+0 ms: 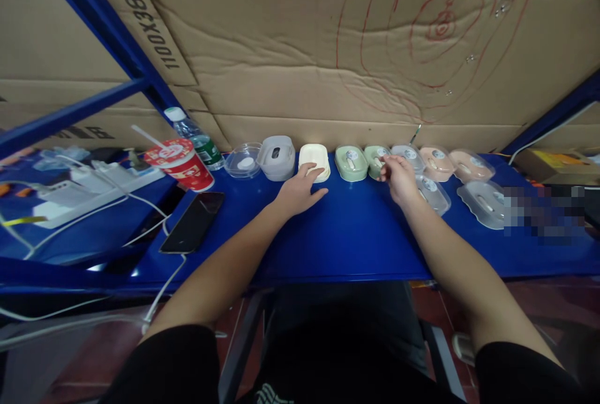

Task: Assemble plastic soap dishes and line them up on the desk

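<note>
My left hand [300, 190] lies with its fingers spread on a cream-coloured lidded container [313, 155], near the back of the blue table. My right hand [398, 179] hovers by a small green container [375, 159], its fingers loosely curled and apart; nothing shows between them. Just left of that stands another green container [351, 164] with a label and a small pale piece on its lid. Clear-lidded containers, including a greyish one [407, 157] and a frosted one [434, 194], sit behind and beside my right hand.
Left of the cream container are a grey box [276, 159] and a clear round tub [242, 161]. A red cup [182, 165] with a straw, a water bottle [199, 141], a phone [193, 222] and a power strip [89, 194] stand farther left. Pink containers [437, 163] line the right; cardboard [281, 47] rises behind.
</note>
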Tool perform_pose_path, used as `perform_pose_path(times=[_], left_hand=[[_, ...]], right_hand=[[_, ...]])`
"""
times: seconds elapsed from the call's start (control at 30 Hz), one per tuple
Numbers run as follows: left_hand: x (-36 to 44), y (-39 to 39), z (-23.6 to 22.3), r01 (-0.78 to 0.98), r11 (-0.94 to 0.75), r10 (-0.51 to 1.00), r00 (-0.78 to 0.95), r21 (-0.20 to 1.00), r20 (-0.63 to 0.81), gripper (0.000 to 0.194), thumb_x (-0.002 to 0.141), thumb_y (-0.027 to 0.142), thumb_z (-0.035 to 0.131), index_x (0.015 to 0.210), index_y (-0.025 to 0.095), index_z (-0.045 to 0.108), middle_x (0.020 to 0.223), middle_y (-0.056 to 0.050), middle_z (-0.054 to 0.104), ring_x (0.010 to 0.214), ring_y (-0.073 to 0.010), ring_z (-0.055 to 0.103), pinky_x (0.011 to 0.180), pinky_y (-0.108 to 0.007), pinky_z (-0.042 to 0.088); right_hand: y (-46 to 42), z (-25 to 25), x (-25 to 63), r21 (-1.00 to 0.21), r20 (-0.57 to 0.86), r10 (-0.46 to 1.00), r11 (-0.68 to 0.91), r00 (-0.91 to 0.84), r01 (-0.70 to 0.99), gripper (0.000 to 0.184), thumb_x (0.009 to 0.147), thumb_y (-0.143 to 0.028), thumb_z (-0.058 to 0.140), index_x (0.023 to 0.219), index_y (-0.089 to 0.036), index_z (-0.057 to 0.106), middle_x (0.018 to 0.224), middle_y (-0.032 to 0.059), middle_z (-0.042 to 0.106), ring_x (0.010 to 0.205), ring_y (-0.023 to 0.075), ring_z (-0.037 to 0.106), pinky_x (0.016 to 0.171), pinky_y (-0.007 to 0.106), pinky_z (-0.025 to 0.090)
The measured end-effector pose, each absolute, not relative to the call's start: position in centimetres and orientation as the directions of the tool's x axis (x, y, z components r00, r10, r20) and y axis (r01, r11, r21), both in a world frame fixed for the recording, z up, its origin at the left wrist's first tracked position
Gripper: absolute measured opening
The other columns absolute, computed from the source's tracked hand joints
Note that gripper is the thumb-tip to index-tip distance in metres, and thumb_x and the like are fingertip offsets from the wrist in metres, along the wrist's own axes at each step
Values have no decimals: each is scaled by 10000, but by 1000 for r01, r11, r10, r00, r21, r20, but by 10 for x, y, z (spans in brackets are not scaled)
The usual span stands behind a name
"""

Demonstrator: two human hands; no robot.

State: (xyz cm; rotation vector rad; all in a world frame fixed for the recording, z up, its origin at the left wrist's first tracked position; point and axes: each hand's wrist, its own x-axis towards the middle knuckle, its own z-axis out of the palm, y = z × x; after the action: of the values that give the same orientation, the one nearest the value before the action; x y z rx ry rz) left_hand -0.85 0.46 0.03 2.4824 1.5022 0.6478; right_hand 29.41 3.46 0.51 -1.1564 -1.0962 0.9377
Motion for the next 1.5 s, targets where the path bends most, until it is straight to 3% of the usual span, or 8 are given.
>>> perform_pose_path(times=[0.23,0.67,0.9,1.1,1.2,1.3,1.4,1.5], left_hand=[[-15,19,0,855,-449,888,396,259,233,444,1025,263,525,1459,240,614,1502,-96,599,1272,-272,661,1006,-379,573],[-17,21,2,898,-403,897,348,179,273,434,1021,213,511,1431,252,647,1399,-104,649,1139,-259,701,830,-340,573],[-15,17,2,841,-500,772,325,207,547,373,931,103,566,1224,228,760,1243,-99,716,1077,-233,715,797,-316,570],[-10,3,3,707,-695,553,406,134,728,242,914,144,593,1058,212,775,1091,-81,744,942,-183,724,696,-266,527],[-8,-1,6,617,-777,534,539,125,651,196,956,329,662,1066,201,762,1073,-84,741,948,-187,715,733,-275,532],[-6,-1,7,557,-821,547,702,129,456,470,887,651,737,943,184,751,1053,-96,731,971,-221,702,806,-315,536],[-5,1,5,558,-815,579,768,157,274,582,880,752,689,782,178,706,946,-74,720,899,-210,695,767,-308,513],[-7,4,4,591,-785,620,744,186,251,542,960,686,632,794,175,707,989,-72,732,898,-191,699,753,-293,505]], right_hand=[[50,0,314,-980,182,891,201,415,-2,292,807,-530,701,785,-271,567,560,-75,495,439,128,442,489,306,503],[62,1,345,-946,325,768,261,551,194,306,808,-496,716,705,-239,587,549,-37,549,459,127,477,460,274,416],[26,3,306,-683,616,780,461,107,567,304,912,-523,673,882,-224,716,665,1,656,591,168,576,603,322,483],[-6,13,281,-542,604,756,623,-255,563,486,975,-601,626,1269,-219,687,802,26,728,670,196,646,694,346,533],[-7,16,283,-530,600,765,600,-235,599,483,1008,-658,531,1020,-215,723,679,12,670,596,177,588,622,316,461],[-6,16,283,-485,546,802,540,-244,688,554,1019,-631,523,642,-229,572,537,-5,548,537,149,497,582,301,365],[-5,12,275,-419,341,827,559,-447,716,491,991,-548,609,629,-220,567,578,-9,588,566,140,509,590,290,320],[-6,7,265,-369,161,789,605,-592,706,385,966,-508,667,716,-216,644,700,1,673,640,147,562,605,279,306]])
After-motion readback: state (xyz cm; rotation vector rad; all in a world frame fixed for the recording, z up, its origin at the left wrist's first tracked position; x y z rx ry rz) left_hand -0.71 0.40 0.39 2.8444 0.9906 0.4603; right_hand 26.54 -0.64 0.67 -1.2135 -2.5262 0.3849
